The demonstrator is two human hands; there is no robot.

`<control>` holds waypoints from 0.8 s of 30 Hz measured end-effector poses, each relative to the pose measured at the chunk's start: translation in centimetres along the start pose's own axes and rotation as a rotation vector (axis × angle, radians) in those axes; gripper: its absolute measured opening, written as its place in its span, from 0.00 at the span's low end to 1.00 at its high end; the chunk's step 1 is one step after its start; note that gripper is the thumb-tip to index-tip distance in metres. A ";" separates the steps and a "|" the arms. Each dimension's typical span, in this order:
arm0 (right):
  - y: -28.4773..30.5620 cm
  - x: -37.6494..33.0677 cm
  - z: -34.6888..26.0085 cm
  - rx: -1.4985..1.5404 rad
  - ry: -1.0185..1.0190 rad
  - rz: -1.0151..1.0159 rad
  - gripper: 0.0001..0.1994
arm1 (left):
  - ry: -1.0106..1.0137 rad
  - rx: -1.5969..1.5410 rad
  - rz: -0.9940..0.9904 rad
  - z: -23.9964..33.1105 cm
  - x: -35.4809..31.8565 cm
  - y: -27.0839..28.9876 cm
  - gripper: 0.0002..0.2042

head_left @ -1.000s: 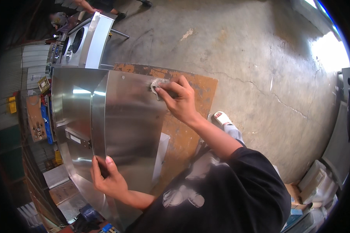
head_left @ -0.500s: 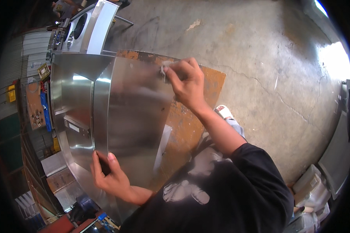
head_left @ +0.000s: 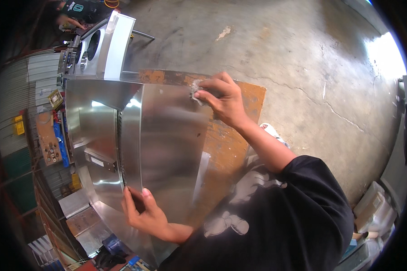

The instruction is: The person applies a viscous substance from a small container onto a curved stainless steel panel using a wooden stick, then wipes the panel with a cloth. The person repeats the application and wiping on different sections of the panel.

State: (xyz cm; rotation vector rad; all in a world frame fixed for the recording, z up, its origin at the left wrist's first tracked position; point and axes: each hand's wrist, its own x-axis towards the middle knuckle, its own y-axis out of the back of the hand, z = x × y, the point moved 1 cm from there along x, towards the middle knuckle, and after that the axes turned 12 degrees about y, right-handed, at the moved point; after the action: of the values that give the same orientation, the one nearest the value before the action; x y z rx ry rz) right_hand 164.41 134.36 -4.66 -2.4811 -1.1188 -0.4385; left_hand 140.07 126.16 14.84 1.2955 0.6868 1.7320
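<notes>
Right hand (head_left: 226, 99) slid rightward; fingers (head_left: 208, 94) pinch grey pad (head_left: 195, 89) on steel panel (head_left: 167, 144).

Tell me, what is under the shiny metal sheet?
A rusty brown board shows beyond the metal sheet, lying on the concrete floor. What is directly beneath the sheet stays covered.
</notes>
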 end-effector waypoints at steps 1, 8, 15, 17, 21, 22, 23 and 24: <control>0.1 0.4 0.1 0.016 -0.012 -0.023 0.10 | -0.007 0.009 -0.002 0.0 0.0 0.0 0.25; 1.4 2.1 1.3 0.057 -0.040 -0.169 0.10 | -0.039 0.012 -0.007 -0.3 0.2 0.0 0.24; 4.3 6.9 6.2 -0.263 -0.297 0.067 0.15 | -0.021 0.093 -0.021 0.4 0.8 0.5 0.25; 5.2 5.7 6.4 -0.157 -0.400 0.122 0.19 | -0.091 0.089 0.055 0.8 1.1 0.6 0.25; 4.3 -1.4 4.9 -0.010 -0.298 -0.019 0.17 | -0.004 0.108 0.102 1.2 0.5 1.3 0.25; 3.5 -3.4 4.3 0.025 -0.338 -0.035 0.15 | 0.010 0.123 0.095 1.4 0.1 1.7 0.25; 3.1 -6.2 3.2 -0.015 -0.241 -0.076 0.15 | 0.061 0.105 0.024 1.1 -0.5 2.1 0.25; 2.3 -7.7 2.5 -0.067 -0.147 -0.091 0.15 | 0.081 0.091 -0.019 0.9 -0.8 2.3 0.25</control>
State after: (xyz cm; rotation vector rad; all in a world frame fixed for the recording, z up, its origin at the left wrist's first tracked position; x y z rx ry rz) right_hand 161.60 129.12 -10.64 -2.5628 -1.2990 -0.3281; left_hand 140.30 124.27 16.65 1.2815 0.8302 1.7630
